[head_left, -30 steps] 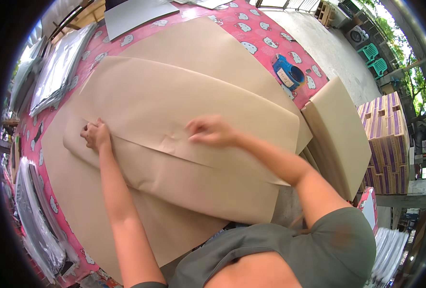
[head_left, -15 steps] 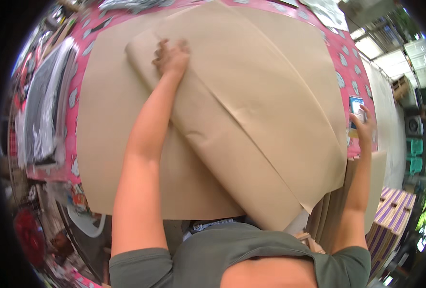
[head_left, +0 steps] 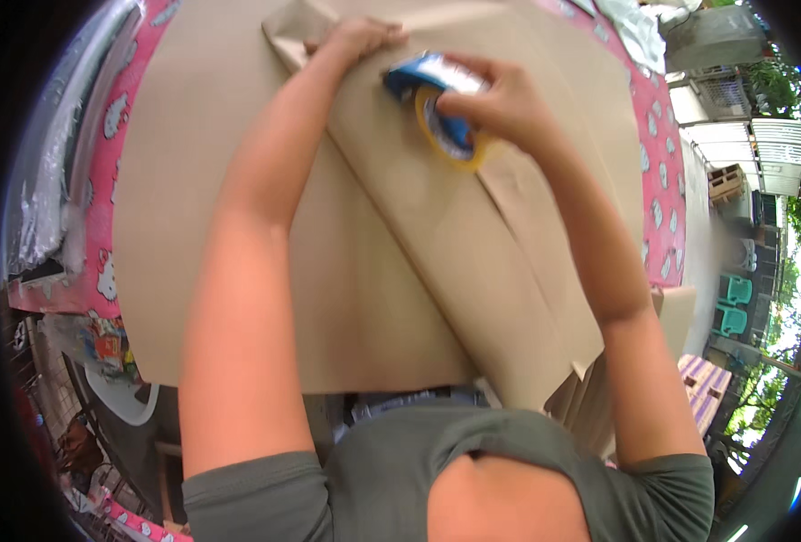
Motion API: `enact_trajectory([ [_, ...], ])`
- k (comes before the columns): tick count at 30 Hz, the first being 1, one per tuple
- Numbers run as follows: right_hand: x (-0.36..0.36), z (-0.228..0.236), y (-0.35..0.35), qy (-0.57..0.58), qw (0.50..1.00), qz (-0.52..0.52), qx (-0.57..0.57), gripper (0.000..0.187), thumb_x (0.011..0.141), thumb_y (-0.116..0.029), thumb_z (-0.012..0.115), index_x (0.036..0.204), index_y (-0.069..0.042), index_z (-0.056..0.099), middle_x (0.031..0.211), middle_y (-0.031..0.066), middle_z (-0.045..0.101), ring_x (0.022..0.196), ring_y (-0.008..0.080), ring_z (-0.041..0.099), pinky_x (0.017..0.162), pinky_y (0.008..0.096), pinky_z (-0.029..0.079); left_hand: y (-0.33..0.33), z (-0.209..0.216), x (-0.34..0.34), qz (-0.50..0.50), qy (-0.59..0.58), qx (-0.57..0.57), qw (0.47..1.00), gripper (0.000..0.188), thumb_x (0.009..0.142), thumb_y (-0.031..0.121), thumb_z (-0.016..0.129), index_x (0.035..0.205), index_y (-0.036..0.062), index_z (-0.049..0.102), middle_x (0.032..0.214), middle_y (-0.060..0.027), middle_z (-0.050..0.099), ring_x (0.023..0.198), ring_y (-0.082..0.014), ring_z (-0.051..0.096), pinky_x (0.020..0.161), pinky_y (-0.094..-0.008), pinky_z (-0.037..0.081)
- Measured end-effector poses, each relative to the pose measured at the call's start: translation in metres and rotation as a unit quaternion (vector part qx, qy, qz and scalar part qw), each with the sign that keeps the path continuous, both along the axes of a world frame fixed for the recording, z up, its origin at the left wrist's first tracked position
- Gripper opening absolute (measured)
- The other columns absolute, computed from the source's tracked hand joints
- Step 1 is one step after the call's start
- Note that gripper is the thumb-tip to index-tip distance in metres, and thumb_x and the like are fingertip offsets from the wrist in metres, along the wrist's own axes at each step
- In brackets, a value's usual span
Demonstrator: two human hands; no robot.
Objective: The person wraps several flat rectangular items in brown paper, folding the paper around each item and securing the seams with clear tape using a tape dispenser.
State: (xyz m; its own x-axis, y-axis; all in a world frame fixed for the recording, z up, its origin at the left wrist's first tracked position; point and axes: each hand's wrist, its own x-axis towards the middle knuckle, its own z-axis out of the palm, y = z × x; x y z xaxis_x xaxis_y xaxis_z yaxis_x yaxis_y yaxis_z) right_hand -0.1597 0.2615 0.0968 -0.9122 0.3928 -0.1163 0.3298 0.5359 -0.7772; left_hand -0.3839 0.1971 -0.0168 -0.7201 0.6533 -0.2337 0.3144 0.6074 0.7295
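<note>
Paper (head_left: pixel 400 199), brown and folded over itself, spans the frame's middle, over a pink worktop (head_left: pixel 667 208). At upper centre the left hand (head_left: pixel 360 38) rests on its fold; whether those fingers pinch it, I cannot tell. Just beside, the right hand (head_left: pixel 500 99) is clamped around a blue tape dispenser (head_left: pixel 423 72). Should the left hand slacken, the fold could spring open. The paper's lower edge, near the shirt (head_left: pixel 373 470), might snag; flat paper at left leaves moving room.

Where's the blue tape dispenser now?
In the head view, the blue tape dispenser is in the right hand, over the folded brown paper, just right of the left hand.
</note>
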Motion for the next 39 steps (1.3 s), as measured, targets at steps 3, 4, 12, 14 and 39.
enact_trajectory([
  [3,-0.021,0.01,-0.017,-0.026,0.998,0.044,0.033,0.052,0.069,-0.024,0.071,0.116,-0.004,0.059,0.083,0.0018,0.061,0.066,0.0063,0.055,0.059,0.0221,0.047,-0.014,-0.02,-0.02,0.004,-0.117,0.181,0.976,0.05,0.061,0.024,0.081,0.104,0.0022,0.066,0.099,-0.0119,0.066,0.097,-0.0203,0.058,0.089,-0.0303,0.042],
  [4,-0.022,0.045,-0.037,-0.103,0.99,0.083,0.049,0.047,0.077,-0.03,0.061,0.117,-0.006,0.057,0.094,0.0099,0.061,0.079,0.0137,0.057,0.069,0.0279,0.047,-0.021,-0.028,-0.024,0.023,-0.139,0.185,0.973,0.046,0.062,0.024,0.08,0.102,0.0051,0.067,0.098,-0.011,0.066,0.096,-0.0201,0.058,0.09,-0.0305,0.041],
  [12,0.196,0.058,-0.025,-0.213,0.977,0.001,-0.022,0.063,0.064,-0.023,0.069,0.12,0.0,0.054,0.109,0.0108,0.061,0.101,0.0182,0.057,0.092,0.0309,0.041,-0.024,0.007,-0.002,0.058,-0.032,0.093,0.993,0.036,0.064,0.032,0.076,0.097,0.0183,0.071,0.1,-0.0104,0.067,0.1,-0.0218,0.059,0.102,-0.0311,0.031],
  [14,0.247,0.08,-0.032,-0.322,0.944,-0.053,-0.052,0.067,0.056,-0.021,0.069,0.118,0.001,0.056,0.113,0.0128,0.06,0.105,0.0175,0.055,0.095,0.0301,0.038,-0.024,0.023,0.012,0.063,-0.013,0.076,0.995,0.036,0.065,0.034,0.075,0.098,0.0178,0.071,0.102,-0.0115,0.066,0.106,-0.0246,0.056,0.105,-0.031,0.027],
  [39,0.237,0.038,-0.098,0.179,0.939,-0.285,0.064,0.077,0.06,-0.022,0.071,0.129,0.002,0.045,0.115,0.0149,0.056,0.104,0.0194,0.056,0.089,0.0305,0.043,-0.061,-0.003,-0.019,0.22,0.207,0.518,0.8,0.03,0.082,0.017,0.053,0.11,0.0122,0.061,0.114,-0.0094,0.051,0.103,-0.0247,0.049,0.094,-0.0394,0.036],
])
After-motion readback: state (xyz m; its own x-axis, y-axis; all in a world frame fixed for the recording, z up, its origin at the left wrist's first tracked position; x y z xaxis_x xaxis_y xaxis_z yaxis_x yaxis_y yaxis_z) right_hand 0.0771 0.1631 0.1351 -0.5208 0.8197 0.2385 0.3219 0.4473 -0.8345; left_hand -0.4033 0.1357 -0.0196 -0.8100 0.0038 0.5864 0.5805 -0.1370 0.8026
